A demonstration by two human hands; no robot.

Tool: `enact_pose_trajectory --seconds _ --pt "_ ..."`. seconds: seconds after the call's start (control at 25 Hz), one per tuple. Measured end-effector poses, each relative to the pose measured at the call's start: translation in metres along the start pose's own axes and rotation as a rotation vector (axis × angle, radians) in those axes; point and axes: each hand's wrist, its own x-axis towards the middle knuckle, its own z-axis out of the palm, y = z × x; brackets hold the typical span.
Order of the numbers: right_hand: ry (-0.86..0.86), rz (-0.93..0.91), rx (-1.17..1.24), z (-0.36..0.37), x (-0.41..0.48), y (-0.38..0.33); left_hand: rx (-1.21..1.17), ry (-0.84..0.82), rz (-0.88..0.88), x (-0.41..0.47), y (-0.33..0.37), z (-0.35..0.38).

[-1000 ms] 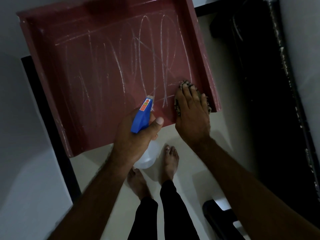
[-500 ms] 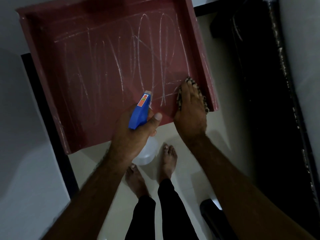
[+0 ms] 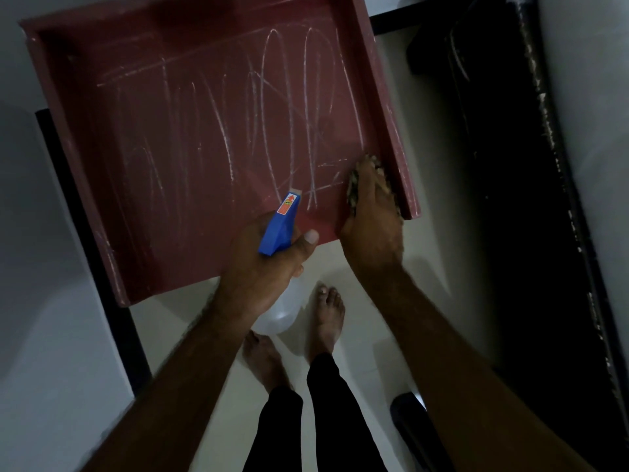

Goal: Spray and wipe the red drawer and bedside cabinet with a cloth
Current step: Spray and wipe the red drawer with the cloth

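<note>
Left hand (image 3: 262, 264) grips spray bottle (image 3: 281, 223); right hand (image 3: 372, 226) presses cloth (image 3: 354, 185) flat.

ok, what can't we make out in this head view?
Head view only:
- cloth: mostly covered by the right hand; only fringes show.
- spray bottle trigger: hidden inside the left hand grip.
- red drawer far right corner: cut off by the top edge.
- nozzle label: too small to read.
- dark furniture at right: too dim to identify.

Bare forearms (image 3: 177, 369) in shot, snug black trousers (image 3: 326, 420) ending at the ankles, bare feet (image 3: 328, 315) below.
</note>
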Motion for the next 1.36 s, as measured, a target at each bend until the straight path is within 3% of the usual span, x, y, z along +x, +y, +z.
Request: enact_pose_trajectory --seconds 0.28,0.52,0.76,0.96,1.16,1.28,1.36 --pt "0.023 0.010 -0.027 0.002 -0.031 0.024 0.271 -0.002 -0.116 0.004 0.005 0.005" --pt "0.060 -0.030 0.000 -0.001 -0.034 0.023 0.156 0.010 -0.076 0.005 0.016 0.001" --pt "0.018 -0.087 0.021 -0.001 -0.028 0.012 0.287 0.012 -0.068 0.013 0.021 0.000" --pt "0.026 -0.124 0.035 -0.003 -0.026 0.018 0.197 0.036 -0.039 0.013 0.027 0.002" --pt "-0.111 -0.383 -0.009 -0.002 -0.011 0.013 0.131 0.057 -0.020 0.015 0.037 -0.003" --pt "-0.031 -0.162 -0.052 -0.005 -0.003 0.012 0.055 0.057 -0.050 0.017 0.042 -0.007" --pt "0.000 -0.159 -0.099 0.003 -0.008 -0.001 0.031 0.049 -0.048 0.019 0.042 -0.009"
